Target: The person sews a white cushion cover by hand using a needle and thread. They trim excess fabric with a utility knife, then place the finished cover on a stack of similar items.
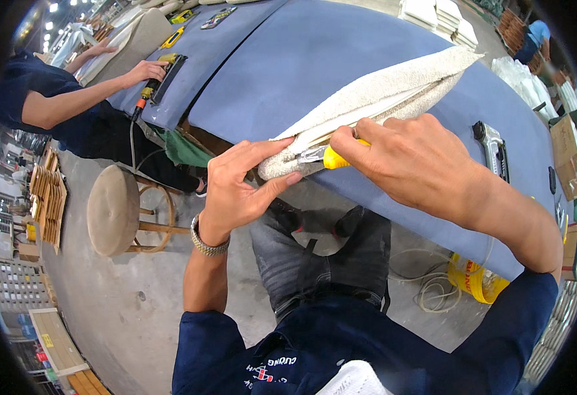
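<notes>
L hand (239, 187) is pinching the cushion (367, 99) by its near end at the table (269, 79) edge, R hand (410, 161) is gripping the knife (336, 157); cushion's prob. feeling light, soft, edges offering best hold, w/ fingers staying off blade.

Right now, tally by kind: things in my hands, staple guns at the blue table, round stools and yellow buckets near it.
Cream fabric piece, left hand: 1
Yellow-handled tool, right hand: 1
Staple guns: 2 (one at right, one under the co-worker's hand)
Round stool: 1
Yellow bucket: 1
Total: 6
</notes>
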Demonstrator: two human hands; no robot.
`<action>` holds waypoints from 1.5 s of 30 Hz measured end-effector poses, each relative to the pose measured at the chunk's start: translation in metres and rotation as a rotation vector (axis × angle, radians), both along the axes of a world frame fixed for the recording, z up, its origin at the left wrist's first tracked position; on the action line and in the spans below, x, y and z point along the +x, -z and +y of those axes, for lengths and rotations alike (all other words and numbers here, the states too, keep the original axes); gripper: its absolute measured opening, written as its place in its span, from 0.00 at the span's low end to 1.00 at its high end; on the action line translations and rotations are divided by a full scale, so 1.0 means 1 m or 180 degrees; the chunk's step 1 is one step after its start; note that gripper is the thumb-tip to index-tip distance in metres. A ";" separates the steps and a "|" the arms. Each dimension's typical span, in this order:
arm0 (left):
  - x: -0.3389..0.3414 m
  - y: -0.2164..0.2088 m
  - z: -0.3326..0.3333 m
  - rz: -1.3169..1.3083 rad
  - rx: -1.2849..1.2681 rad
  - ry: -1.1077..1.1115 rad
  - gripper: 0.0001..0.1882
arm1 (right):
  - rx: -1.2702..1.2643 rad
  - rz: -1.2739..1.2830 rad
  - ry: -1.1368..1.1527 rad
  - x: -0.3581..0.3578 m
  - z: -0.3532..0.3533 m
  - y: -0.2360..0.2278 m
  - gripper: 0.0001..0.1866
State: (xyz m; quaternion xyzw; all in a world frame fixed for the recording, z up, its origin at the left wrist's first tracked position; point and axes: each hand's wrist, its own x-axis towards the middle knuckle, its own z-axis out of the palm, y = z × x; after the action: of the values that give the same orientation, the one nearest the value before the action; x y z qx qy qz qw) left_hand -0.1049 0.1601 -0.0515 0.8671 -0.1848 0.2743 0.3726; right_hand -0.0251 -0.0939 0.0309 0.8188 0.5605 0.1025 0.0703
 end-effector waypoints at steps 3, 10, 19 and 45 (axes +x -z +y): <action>-0.005 0.000 0.005 0.0308 0.0017 -0.0136 0.24 | 0.0007 0.0050 0.0058 0.006 -0.008 0.000 0.15; -0.009 -0.015 -0.001 -0.0001 0.0770 -0.0006 0.23 | 0.0406 0.0182 -0.0248 0.014 -0.015 0.006 0.12; -0.004 -0.017 0.000 -0.0245 0.0749 0.0190 0.22 | 0.0100 0.0555 -0.0357 0.014 -0.028 -0.009 0.13; -0.001 0.004 0.006 -0.0352 0.0316 0.0002 0.43 | 0.2021 0.0181 0.2592 0.031 -0.228 0.042 0.15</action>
State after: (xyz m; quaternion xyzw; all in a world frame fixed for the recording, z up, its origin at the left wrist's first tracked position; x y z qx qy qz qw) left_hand -0.1061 0.1657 -0.0551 0.8679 -0.2188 0.3121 0.3184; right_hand 0.0058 -0.3224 -0.0114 0.9540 0.1394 0.2096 -0.1628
